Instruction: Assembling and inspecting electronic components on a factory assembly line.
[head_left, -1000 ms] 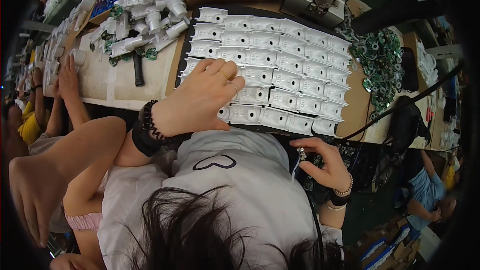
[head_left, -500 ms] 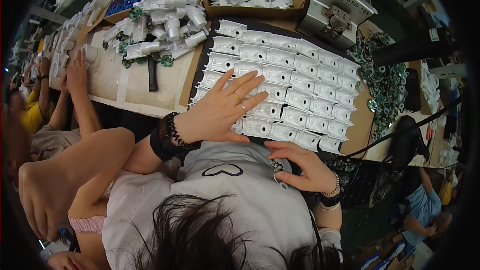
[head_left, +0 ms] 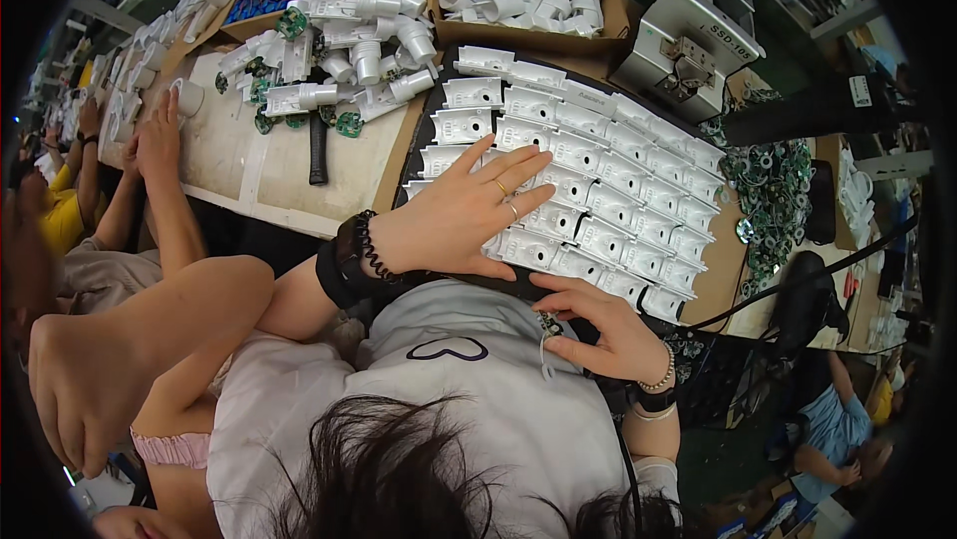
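Rows of white half-shell plastic housings (head_left: pixel 618 170), most with a small dark hole, lie on a black board (head_left: pixel 446 90). My left hand (head_left: pixel 459 205) rests palm down on the left part of these rows, its fingers spread and holding nothing. At the board's near edge my right hand (head_left: pixel 603 325) pinches a small circuit board (head_left: pixel 547 324) between thumb and fingers. A thin white strip hangs down from that circuit board; its far end lies against my shirt.
Behind stand a carton (head_left: pixel 616 25) of white fittings and a grey metal machine (head_left: pixel 688 45). Loose circuit boards (head_left: pixel 768 195) are heaped at right. Assembled white parts (head_left: pixel 364 35) and a black handle (head_left: pixel 318 150) lie at left, where a co-worker's hand (head_left: pixel 158 140) reaches over the bench.
The bench has shifted slightly right and down in the picture. In my right hand the circuit board and its white strip now show more plainly. My left hand stays spread on the housings.
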Demonstrator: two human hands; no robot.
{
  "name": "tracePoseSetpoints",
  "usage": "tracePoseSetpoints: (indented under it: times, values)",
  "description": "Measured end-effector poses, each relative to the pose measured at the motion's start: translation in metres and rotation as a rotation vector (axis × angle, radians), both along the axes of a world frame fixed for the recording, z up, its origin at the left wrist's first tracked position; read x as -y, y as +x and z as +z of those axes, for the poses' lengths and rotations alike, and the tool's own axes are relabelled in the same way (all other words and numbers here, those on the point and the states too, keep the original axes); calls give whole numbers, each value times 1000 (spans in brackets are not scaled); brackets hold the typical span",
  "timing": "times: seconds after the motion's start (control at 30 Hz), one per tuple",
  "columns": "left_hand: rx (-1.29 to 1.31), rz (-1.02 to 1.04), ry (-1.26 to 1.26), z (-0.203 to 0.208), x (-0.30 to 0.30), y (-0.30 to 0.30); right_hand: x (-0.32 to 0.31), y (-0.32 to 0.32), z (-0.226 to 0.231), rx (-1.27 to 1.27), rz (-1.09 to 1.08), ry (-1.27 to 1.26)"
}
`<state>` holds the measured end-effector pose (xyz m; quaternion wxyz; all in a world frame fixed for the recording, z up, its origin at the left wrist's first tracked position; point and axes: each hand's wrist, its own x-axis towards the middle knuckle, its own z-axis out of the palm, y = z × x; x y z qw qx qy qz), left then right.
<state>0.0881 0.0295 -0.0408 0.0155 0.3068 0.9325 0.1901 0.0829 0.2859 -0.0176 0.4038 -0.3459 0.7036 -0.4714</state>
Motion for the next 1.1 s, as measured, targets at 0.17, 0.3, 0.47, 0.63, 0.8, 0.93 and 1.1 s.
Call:
tracePoseSetpoints:
  times: [0.17, 0.3, 0.47, 0.63, 0.8, 0.93, 1.1]
  values:
    - [94, 51, 0, 28, 13, 8, 1, -1, -2, -45, 31, -12]
    - [63, 256, -34, 44, 43, 16, -1, 4, -5, -70, 24, -31]
    - [164, 352, -85, 37, 50, 37, 3, 7, -1, -231, 30, -32]
    - [154, 456, -7, 20, 55, 40, 7, 8, -2, -254, 53, -40]
    - [131, 439, -14, 18, 56, 34, 10, 7, -6, -244, 51, -36]
    - [138, 385, 34, 24, 57, 36, 6, 9, -6, -220, 27, -50]
    - [95, 283, 47, 44, 51, 29, -9, 9, 3, -202, -23, -83]
